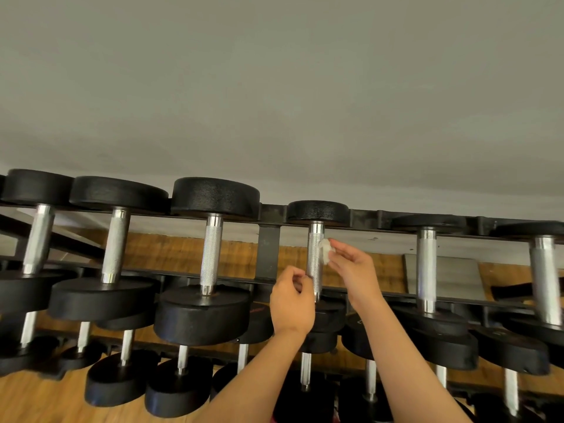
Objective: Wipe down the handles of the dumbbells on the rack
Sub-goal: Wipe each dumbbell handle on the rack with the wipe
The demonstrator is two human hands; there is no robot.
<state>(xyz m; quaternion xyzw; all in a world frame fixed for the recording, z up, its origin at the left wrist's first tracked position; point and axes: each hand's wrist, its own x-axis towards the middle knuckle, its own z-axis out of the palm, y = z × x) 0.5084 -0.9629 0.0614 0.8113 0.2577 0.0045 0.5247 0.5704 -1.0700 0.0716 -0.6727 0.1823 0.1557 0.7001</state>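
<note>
Black dumbbells with knurled steel handles lie in a row on the top tier of a black rack [270,251]. My right hand [354,270] pinches a small white wipe [325,251] and holds it against the right side of the middle dumbbell's handle [314,257]. My left hand [291,303] is at the lower end of that same handle, its fingers curled; whether they close round the handle cannot be told. The dumbbell's near head is partly hidden behind my left hand.
More dumbbells sit left [210,254] and right [426,264] on the top tier, and several smaller ones on lower tiers [180,361]. A grey wall [274,87] rises behind the rack. Wooden floor [36,398] shows at lower left.
</note>
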